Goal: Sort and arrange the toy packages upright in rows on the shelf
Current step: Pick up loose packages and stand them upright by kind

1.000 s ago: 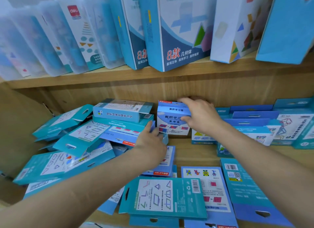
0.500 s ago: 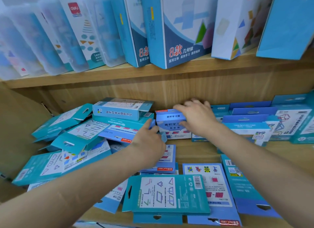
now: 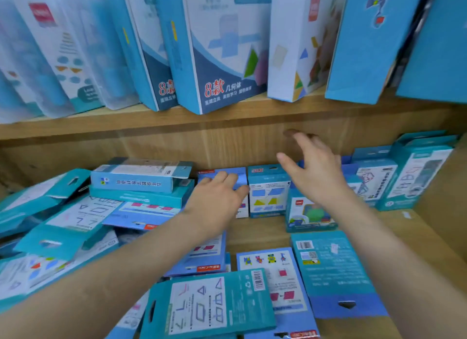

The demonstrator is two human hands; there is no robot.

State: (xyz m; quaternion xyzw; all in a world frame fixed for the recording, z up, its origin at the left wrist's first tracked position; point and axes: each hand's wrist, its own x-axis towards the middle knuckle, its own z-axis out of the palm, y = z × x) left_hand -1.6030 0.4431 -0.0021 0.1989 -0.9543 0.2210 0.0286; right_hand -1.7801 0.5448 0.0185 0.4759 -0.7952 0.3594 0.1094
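A blue toy package [image 3: 236, 175] stands upright at the back of the lower shelf [image 3: 262, 234]. My left hand [image 3: 217, 199] grips its top, fingers over it and thumb on its front. Beside it on the right stands a white-and-blue package [image 3: 267, 194] with coloured shapes. My right hand [image 3: 314, 172] hovers above the upright packages with fingers spread, holding nothing. A package with a green shape [image 3: 312, 216] stands in front, partly hidden by my right wrist. Teal packages [image 3: 414, 172] stand in a row at the right.
A jumbled pile of teal packages [image 3: 75, 212] lies flat on the left. Flat at the front are a teal package [image 3: 209, 303], a blue one [image 3: 273, 268] and another [image 3: 333, 270]. Large boxes [image 3: 217, 48] lean on the upper shelf, whose edge [image 3: 177, 122] overhangs.
My right hand let go of the blue package and lifted up to the right, opening. My left hand moved forward onto the blue package's top. The camera moved closer.
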